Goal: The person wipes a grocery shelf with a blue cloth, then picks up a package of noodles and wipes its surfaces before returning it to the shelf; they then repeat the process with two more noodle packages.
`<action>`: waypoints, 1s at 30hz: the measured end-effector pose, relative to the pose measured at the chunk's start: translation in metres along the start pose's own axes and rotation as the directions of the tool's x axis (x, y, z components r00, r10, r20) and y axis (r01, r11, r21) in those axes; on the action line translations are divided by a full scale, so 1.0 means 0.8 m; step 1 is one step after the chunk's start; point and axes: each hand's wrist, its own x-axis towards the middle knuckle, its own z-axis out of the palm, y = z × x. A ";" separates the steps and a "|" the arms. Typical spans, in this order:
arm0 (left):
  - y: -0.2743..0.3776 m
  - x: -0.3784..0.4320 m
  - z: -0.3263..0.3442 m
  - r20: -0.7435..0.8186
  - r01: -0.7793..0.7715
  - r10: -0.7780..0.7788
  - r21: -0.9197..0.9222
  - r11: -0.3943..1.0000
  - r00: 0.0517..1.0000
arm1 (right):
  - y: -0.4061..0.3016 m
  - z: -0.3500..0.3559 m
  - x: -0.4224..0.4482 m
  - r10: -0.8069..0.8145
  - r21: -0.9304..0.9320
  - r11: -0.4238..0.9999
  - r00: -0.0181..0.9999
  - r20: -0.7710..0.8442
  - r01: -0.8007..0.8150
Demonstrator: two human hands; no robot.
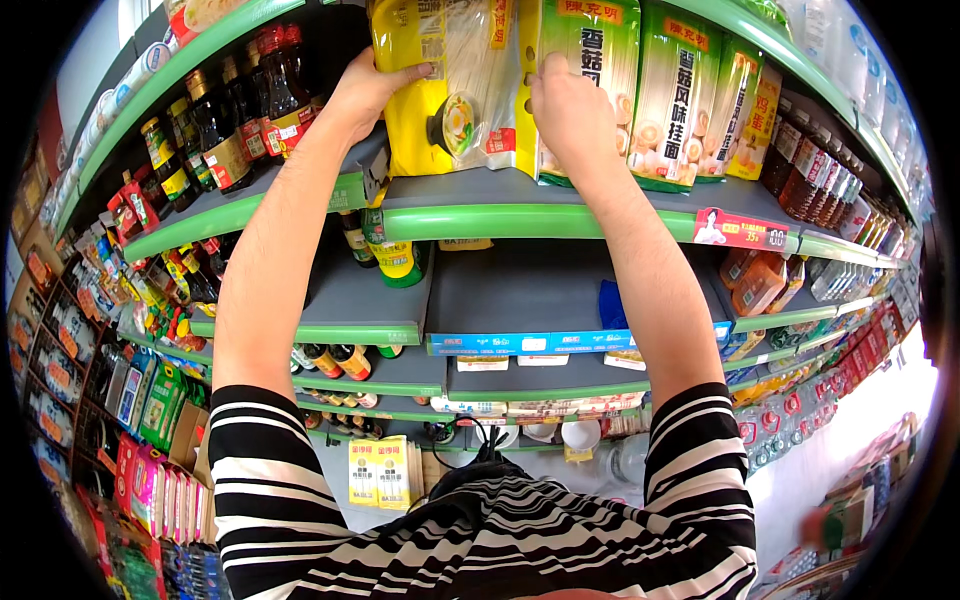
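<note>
A large yellow bag of dried noodles (484, 94) with a clear window and a noodle-bowl picture stands upright on the shelf in front of me. My left hand (375, 94) grips its left side, thumb across the front and the other fingers partly hidden. At the bag's right edge, my right hand (574, 112) has curled fingers on the yellow strip with dark oval holes. This hand partly covers a green-and-white noodle pack (589, 37) just behind it. More green-and-white noodle packs (675, 112) stand in a row to the right.
Sauce bottles (214, 139) line the shelf at left. A green shelf edge (525, 223) runs below the bag, with a red price tag (739, 229) at right. Dark drink bottles (810, 176) stand far right. Yellow noodle packs (379, 469) stand low down, near the floor.
</note>
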 end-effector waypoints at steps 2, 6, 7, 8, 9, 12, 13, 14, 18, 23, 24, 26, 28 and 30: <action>-0.003 0.000 -0.001 -0.038 0.007 -0.006 0.007 1.000 0.999 | 0.006 0.001 -0.004 -0.055 0.040 0.998 0.997 -0.050 0.057; -0.002 -0.008 0.001 -0.062 0.060 -0.058 0.031 0.998 0.996 | 0.004 0.000 -0.010 -0.026 0.060 0.998 0.998 -0.062 0.030; 0.005 -0.013 0.004 -0.039 0.102 -0.101 0.050 0.994 0.994 | 0.008 0.001 -0.011 -0.001 0.064 0.998 0.998 -0.055 0.004; 0.008 -0.016 0.007 -0.016 0.144 -0.143 0.069 0.987 0.990 | 0.011 0.002 -0.012 0.025 0.068 0.997 0.999 -0.047 -0.022; 0.008 -0.018 0.005 0.001 0.151 -0.152 0.099 0.984 0.988 | 0.010 0.001 -0.012 0.034 0.068 0.997 0.998 -0.056 -0.030; 0.005 -0.021 0.000 0.039 0.173 -0.182 0.168 0.971 0.983 | 0.007 -0.004 -0.011 0.048 0.067 0.997 0.998 -0.036 -0.045; 0.004 -0.021 -0.002 0.042 0.183 -0.193 0.178 0.967 0.980 | 0.007 -0.009 -0.012 0.043 0.068 0.997 0.999 -0.001 -0.043; 0.004 -0.022 -0.003 0.045 0.192 -0.204 0.188 0.963 0.978 | 0.005 -0.013 -0.016 0.038 0.069 0.997 0.999 0.035 -0.040; 0.004 -0.024 -0.002 0.071 0.178 -0.197 0.214 0.960 0.978 | -0.001 -0.021 -0.043 0.035 -0.058 0.998 0.974 0.224 -0.022; 0.003 -0.024 -0.001 0.078 0.144 -0.171 0.267 0.953 0.982 | 0.006 -0.009 -0.049 -0.009 -0.011 1.000 0.986 0.166 0.011; 0.003 -0.025 -0.001 0.070 0.134 -0.159 0.274 0.952 0.985 | 0.005 -0.009 -0.049 0.007 -0.014 1.000 0.985 0.171 -0.004; 0.004 -0.027 0.001 0.055 0.113 -0.135 0.290 0.950 0.989 | 0.003 -0.010 -0.051 0.038 -0.021 0.999 0.983 0.181 -0.034; 0.003 -0.027 -0.001 0.022 0.133 -0.148 0.329 0.935 0.989 | 0.001 -0.014 -0.052 0.057 -0.011 0.998 0.980 0.193 -0.055; 0.002 -0.025 -0.004 -0.012 0.147 -0.152 0.339 0.929 0.988 | 0.001 -0.017 -0.053 0.070 0.001 0.997 0.979 0.191 -0.071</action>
